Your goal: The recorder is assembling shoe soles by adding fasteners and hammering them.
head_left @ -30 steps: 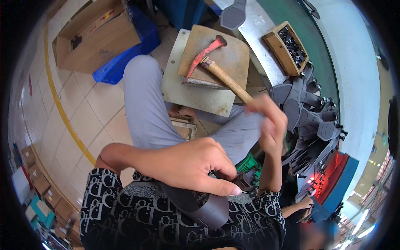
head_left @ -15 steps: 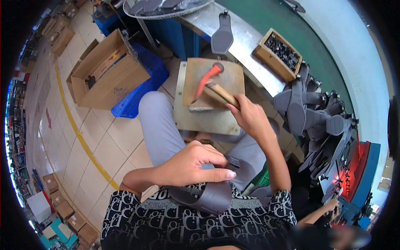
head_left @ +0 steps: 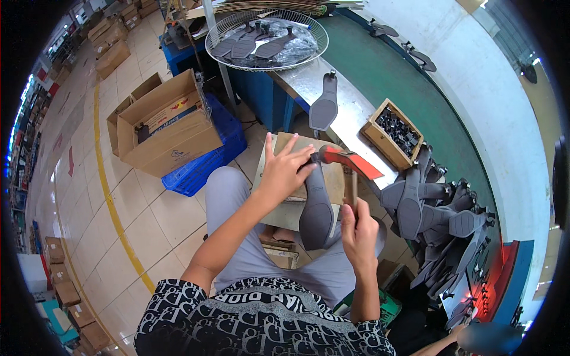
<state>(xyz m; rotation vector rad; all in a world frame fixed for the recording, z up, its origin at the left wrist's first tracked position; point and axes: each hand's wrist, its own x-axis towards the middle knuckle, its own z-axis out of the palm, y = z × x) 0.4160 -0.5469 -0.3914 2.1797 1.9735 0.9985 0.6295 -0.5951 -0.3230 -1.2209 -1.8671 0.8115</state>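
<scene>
My right hand [head_left: 360, 232] is closed round the wooden handle of a red-headed hammer [head_left: 356, 161]. The hammer's dark face is close beside the narrow heel end of a grey shoe sole [head_left: 316, 215]; contact is unclear. That sole lies across the board-topped work block [head_left: 336, 142], its broad end hanging toward my lap. My left hand [head_left: 284, 172] steadies the narrow end between thumb and index finger, while its other fingers stretch over the board. Another grey sole [head_left: 323, 111] rests on the metal bench edge beyond the block.
A wooden box [head_left: 386, 139] of small black parts stands on the bench [head_left: 297, 77]. Many soles [head_left: 436, 204] are piled at right, beside a co-worker's arm [head_left: 442, 344]. A wire basket [head_left: 317, 53] with soles is at the back. Left stands a carton [head_left: 172, 145] on a blue crate [head_left: 234, 142].
The sole has gone from my lap onto the block, with my left hand reaching forward along it. The hammer has turned and shifted right, its head now by the sole's narrow end.
</scene>
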